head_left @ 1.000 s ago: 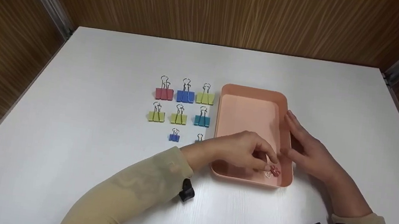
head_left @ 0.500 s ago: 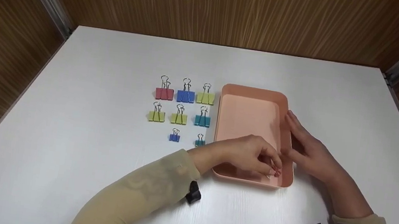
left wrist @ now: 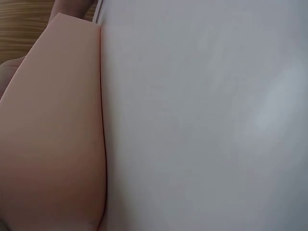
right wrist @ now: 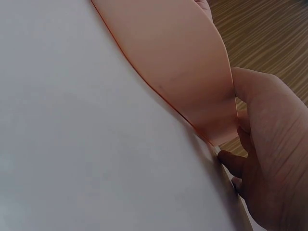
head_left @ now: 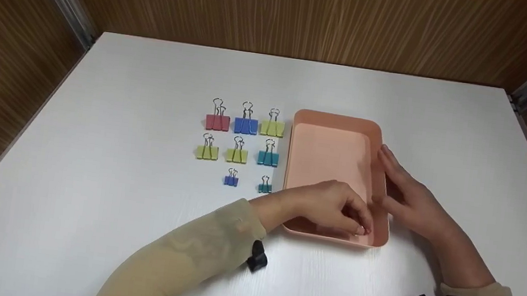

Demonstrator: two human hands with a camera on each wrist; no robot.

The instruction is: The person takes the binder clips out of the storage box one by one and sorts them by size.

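Observation:
A peach plastic tray (head_left: 337,119) lies on the white table (head_left: 135,212). My left hand (head_left: 358,224) reaches into the tray's near right corner, its curled fingers closing over a small red binder clip that they hide. My right hand (head_left: 387,181) rests against the tray's right outer wall with straight fingers and the thumb at the rim. In the right wrist view the thumb (right wrist: 269,120) lies against the tray wall (right wrist: 178,57). Only the tray's side (left wrist: 53,134) and the bare table show in the left wrist view.
Left of the tray, binder clips lie in rows: red (head_left: 217,122), blue (head_left: 245,125) and yellow-green (head_left: 272,128) at the back, two yellow-green (head_left: 206,152) and a teal (head_left: 268,158) in the middle, small blue (head_left: 231,180) and small teal (head_left: 264,187) in front. Wooden walls enclose the table.
The small red clip lay visible by my left fingertips a second ago; the fingers have curled over it and hidden it. My right hand has stayed put.

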